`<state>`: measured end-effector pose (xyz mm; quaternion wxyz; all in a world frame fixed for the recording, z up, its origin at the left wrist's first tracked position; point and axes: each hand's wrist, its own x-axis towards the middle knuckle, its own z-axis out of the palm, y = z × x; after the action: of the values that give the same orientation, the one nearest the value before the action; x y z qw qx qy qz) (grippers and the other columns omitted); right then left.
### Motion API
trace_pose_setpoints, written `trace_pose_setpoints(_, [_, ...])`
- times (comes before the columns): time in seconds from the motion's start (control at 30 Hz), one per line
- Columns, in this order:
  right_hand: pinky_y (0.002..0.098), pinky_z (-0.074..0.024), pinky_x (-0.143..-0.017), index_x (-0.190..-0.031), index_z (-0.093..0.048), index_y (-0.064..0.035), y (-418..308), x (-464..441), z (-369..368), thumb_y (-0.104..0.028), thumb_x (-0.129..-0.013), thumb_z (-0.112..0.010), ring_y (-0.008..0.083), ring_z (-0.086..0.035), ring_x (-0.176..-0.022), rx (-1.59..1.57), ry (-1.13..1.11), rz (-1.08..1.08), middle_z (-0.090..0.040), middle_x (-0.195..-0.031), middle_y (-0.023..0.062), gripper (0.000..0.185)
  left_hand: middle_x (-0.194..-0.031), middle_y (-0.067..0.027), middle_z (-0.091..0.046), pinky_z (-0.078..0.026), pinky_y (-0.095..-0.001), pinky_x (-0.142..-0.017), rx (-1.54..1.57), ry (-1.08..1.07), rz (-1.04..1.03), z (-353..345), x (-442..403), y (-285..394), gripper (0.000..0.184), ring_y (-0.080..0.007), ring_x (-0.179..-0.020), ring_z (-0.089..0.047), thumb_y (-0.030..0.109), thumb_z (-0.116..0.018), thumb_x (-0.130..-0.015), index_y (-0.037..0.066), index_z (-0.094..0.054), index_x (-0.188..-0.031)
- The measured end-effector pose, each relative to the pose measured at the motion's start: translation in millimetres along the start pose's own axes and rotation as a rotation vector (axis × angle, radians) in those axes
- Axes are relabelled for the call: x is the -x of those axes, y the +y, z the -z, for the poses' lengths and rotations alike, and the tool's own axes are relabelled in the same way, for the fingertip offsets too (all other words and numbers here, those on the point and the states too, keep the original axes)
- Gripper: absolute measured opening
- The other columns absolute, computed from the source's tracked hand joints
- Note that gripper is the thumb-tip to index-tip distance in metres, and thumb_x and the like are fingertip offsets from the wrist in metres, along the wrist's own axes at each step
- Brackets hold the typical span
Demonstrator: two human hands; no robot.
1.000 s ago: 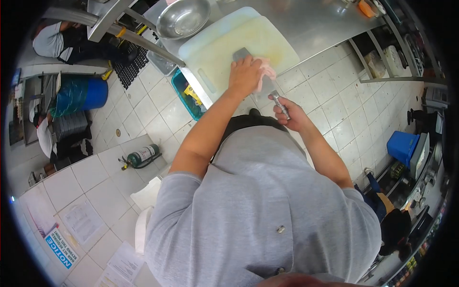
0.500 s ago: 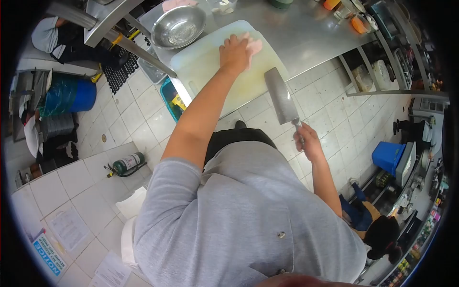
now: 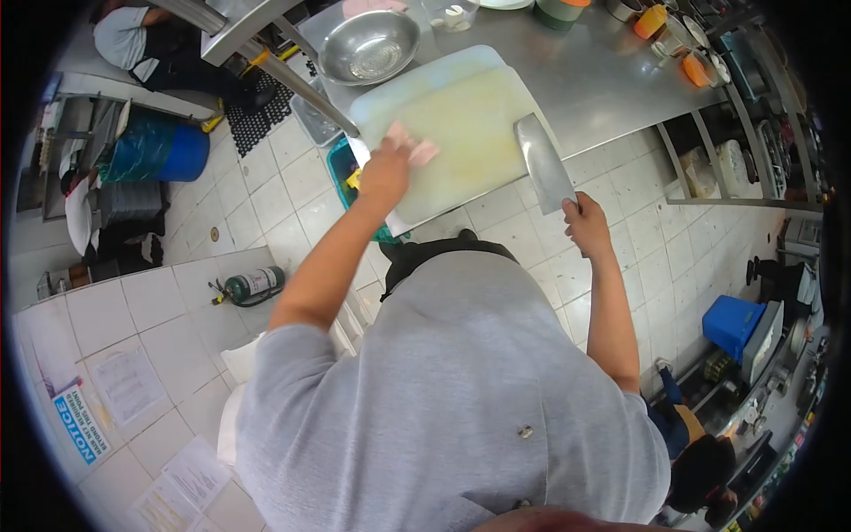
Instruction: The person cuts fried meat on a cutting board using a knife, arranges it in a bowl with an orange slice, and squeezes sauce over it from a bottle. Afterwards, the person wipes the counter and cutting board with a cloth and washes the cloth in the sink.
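Observation:
My left hand [image 3: 386,176] is closed on a pink cloth [image 3: 414,146], pressing it on the left part of a pale yellowish cutting board [image 3: 474,124]. The cloth's loose end spreads past my fingers. In my right hand [image 3: 589,227] is the handle of a cleaver [image 3: 543,167], its broad metal blade pointing up and away from me beside the board's right edge. The board lies at the front of a steel table [image 3: 612,93].
A metal bowl [image 3: 370,49] stands behind the board, near a clear container [image 3: 450,13] and another pink cloth [image 3: 374,7]. A steel post [image 3: 324,111] rises at the table's left corner. Open shelves [image 3: 709,164] stand right. Other people are further off, left and lower right.
My left hand has slid the pink cloth across the board toward the left and nearer to me. The cleaver stays in my right hand, its blade turned a little.

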<state>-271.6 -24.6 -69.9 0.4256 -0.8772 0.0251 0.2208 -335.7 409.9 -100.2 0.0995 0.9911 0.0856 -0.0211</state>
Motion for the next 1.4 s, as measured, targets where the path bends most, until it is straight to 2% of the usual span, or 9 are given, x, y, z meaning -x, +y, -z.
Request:
trace_pose_setpoints(0.13, [0.0352, -0.0537, -0.057, -0.11, -0.07, 0.0024, -6, -7, 8, -0.031, -0.109, -0.067, 0.0174, -0.066, -0.059, 0.0, -0.016, 0.02, -0.069, -0.08, 0.0083, 0.033, -0.132, -0.0231, -0.069, -0.062, -0.0505, -0.097, -0.328, -0.715, 0.183, 103, 26, -16, 0.039, -0.043, -0.115, -0.074, 0.025, -0.067, -0.095, 0.003, -0.077, -0.125])
trace_pose_setpoints(0.37, [0.0306, -0.0467, -0.045, -0.109, -0.065, -0.0027, 16, -16, -32, -0.03, -0.112, -0.065, 0.0131, -0.06, -0.053, -0.179, -0.061, -0.055, -0.063, -0.077, 0.0045, 0.027, -0.138, -0.0246, -0.065, -0.061, -0.0543, -0.097, -0.057, 0.156, -0.034, 86, -75, 8, 0.033, -0.0443, -0.123, -0.07, 0.023, -0.067, -0.101, 0.01, -0.075, -0.13])
trace_pose_setpoints(0.57, [0.0305, -0.0469, -0.044, -0.099, -0.056, -0.0056, 1, -6, -44, -0.028, -0.112, -0.064, 0.0127, -0.059, -0.051, -0.222, -0.058, -0.099, -0.06, -0.074, 0.0041, 0.027, -0.143, -0.0172, -0.061, -0.061, -0.0506, -0.095, -0.002, 0.334, -0.252, -17, -188, 30, 0.032, -0.04, -0.127, -0.065, 0.028, -0.062, -0.103, 0.012, -0.075, -0.129])
trace_pose_setpoints(0.73, [0.031, -0.0473, -0.045, -0.1, -0.057, -0.005, 10, 2, -37, -0.028, -0.112, -0.064, 0.013, -0.059, -0.052, -0.218, -0.081, -0.14, -0.06, -0.074, 0.0038, 0.027, -0.136, -0.0134, -0.066, -0.062, -0.0517, -0.094, -0.092, 0.05, 0.059, -38, -204, 9, 0.038, -0.0356, -0.121, -0.071, 0.033, -0.057, -0.11, 0.023, -0.067, -0.146])
trace_pose_setpoints(0.87, [0.03, -0.0428, -0.045, -0.104, -0.057, -0.006, 14, 12, -38, -0.025, -0.112, -0.065, 0.0104, -0.051, -0.053, -0.223, -0.056, -0.123, -0.054, -0.075, 0.0012, 0.022, -0.137, -0.0104, -0.071, -0.062, -0.0495, -0.086, -0.398, -0.311, 0.3, -1, -153, -22, 0.036, -0.0285, -0.116, -0.076, 0.032, -0.063, -0.104, 0.017, -0.073, -0.135])
trace_pose_setpoints(1.07, [0.0305, -0.0458, -0.046, -0.108, -0.06, -0.0036, 14, 20, -46, -0.027, -0.112, -0.064, 0.0117, -0.056, -0.054, -0.299, -0.027, -0.15, -0.057, -0.075, 0.0026, 0.024, -0.129, -0.0088, -0.081, -0.06, -0.0482, -0.08, -1.138, -0.734, 0.011, -23, -193, 17, 0.025, -0.0272, -0.114, -0.078, 0.023, -0.073, -0.095, 0.013, -0.087, -0.112])
trace_pose_setpoints(1.2, [0.0304, -0.0478, -0.047, -0.109, -0.062, -0.0026, 12, 23, -46, -0.027, -0.113, -0.063, 0.0123, -0.058, -0.054, -0.303, -0.031, -0.156, -0.059, -0.074, 0.0032, 0.024, -0.15, -0.0189, -0.063, -0.059, -0.0451, -0.097, -0.336, -0.131, -0.057, -1, -221, 83, 0.036, -0.039, -0.128, -0.069, 0.02, -0.073, -0.096, 0.012, -0.081, -0.131])
trace_pose_setpoints(1.33, [0.0305, -0.0479, -0.047, -0.109, -0.062, -0.0026, 12, 25, -47, -0.027, -0.113, -0.063, 0.012, -0.058, -0.053, -0.242, -0.029, -0.165, -0.059, -0.074, 0.003, 0.024, -0.148, -0.0193, -0.06, -0.06, -0.051, -0.097, -0.008, 0.013, -0.105, -22, -183, 102, 0.034, -0.0358, -0.129, -0.067, 0.017, -0.06, -0.104, 0.012, -0.072, -0.136])
trace_pose_setpoints(1.4, [0.0312, -0.0485, -0.047, -0.108, -0.062, -0.0026, 14, 26, -46, -0.028, -0.113, -0.064, 0.0122, -0.059, -0.053, -0.244, -0.023, -0.121, -0.06, -0.073, 0.0032, 0.026, -0.155, -0.0226, -0.055, -0.062, -0.0489, -0.098, 0.095, 0.091, -0.088, -31, -143, 80, 0.058, -0.0398, -0.126, -0.065, 0.017, -0.066, -0.099, 0.018, -0.058, -0.156])
